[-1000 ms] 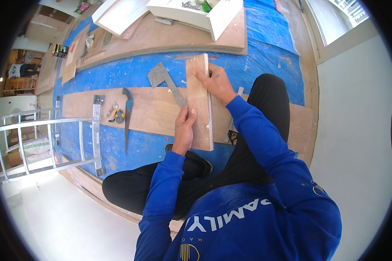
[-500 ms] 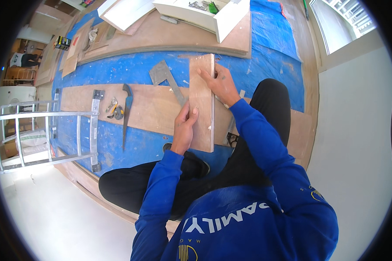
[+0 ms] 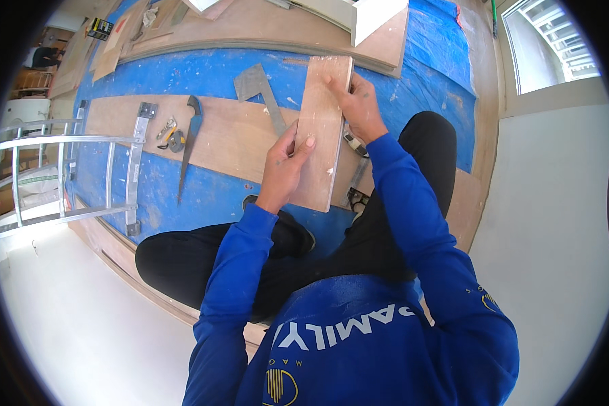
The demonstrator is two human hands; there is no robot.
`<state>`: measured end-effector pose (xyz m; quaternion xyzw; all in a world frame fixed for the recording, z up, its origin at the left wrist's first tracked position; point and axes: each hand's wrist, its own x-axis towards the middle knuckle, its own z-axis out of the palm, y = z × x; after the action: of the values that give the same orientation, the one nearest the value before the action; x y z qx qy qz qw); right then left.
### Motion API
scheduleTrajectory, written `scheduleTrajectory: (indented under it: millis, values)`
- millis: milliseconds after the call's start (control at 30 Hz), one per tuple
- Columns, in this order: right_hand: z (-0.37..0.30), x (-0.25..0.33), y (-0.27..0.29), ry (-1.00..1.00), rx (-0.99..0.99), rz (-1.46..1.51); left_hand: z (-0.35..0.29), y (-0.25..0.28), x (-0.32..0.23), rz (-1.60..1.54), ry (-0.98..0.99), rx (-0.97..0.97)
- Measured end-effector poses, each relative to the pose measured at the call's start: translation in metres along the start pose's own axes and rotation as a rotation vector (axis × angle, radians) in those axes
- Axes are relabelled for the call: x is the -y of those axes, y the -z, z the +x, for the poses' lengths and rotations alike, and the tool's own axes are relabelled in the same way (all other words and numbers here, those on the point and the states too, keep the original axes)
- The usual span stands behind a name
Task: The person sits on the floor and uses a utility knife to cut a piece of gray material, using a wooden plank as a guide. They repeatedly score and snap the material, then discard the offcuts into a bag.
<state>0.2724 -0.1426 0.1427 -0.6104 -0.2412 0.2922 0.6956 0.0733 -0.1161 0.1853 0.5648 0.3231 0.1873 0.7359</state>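
A short plywood board point(image 3: 323, 132) is held up in both my hands, its length running away from me and its far end leaning slightly right. My left hand point(image 3: 284, 166) grips its left edge with the thumb on the face. Near the far end, my right hand point(image 3: 360, 105) is closed round the right edge, thumb on top. Under and beside it lies a long plywood plank point(image 3: 233, 132). A carpenter's square point(image 3: 264, 95) rests just left of the board. A handsaw point(image 3: 191, 139) and a tape measure point(image 3: 176, 141) lie on the plank farther left.
An aluminium ladder point(image 3: 68, 140) lies at the left. Blue sheeting point(image 3: 162, 78) covers the floor. Stacked wooden panels point(image 3: 250, 37) are at the back, with a white box-like piece point(image 3: 379, 20) on them. A white wall point(image 3: 548, 176) stands at the right, below a window point(image 3: 555, 44).
The board, still in both hands, has shifted up in the picture and tilted a little clockwise. Most surroundings also sit higher in view. A tool beside my right wrist now shows more.
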Motion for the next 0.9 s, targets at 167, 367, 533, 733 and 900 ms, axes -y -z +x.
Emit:
scheduleTrajectory:
  millis: [167, 367, 533, 733, 900]
  values:
    - [0.011, 0.002, 0.008, -0.095, -0.060, 0.202, -0.009, 0.009, -0.028, 0.022, 0.147, 0.091]
    - [0.022, 0.006, 0.018, -0.121, -0.137, 0.266, -0.017, 0.000, -0.042, 0.234, -0.025, 0.166]
    - [0.020, 0.010, 0.016, -0.098, -0.130, 0.312, -0.028, -0.014, -0.044, 0.661, -0.212, 0.056]
    - [0.019, 0.016, 0.018, -0.089, -0.073, 0.367, -0.033, -0.014, -0.042, 0.738, -0.271, -0.035]
    - [0.017, 0.017, 0.015, -0.053, -0.105, 0.365, -0.031, -0.014, -0.035, 0.671, -0.255, -0.019]
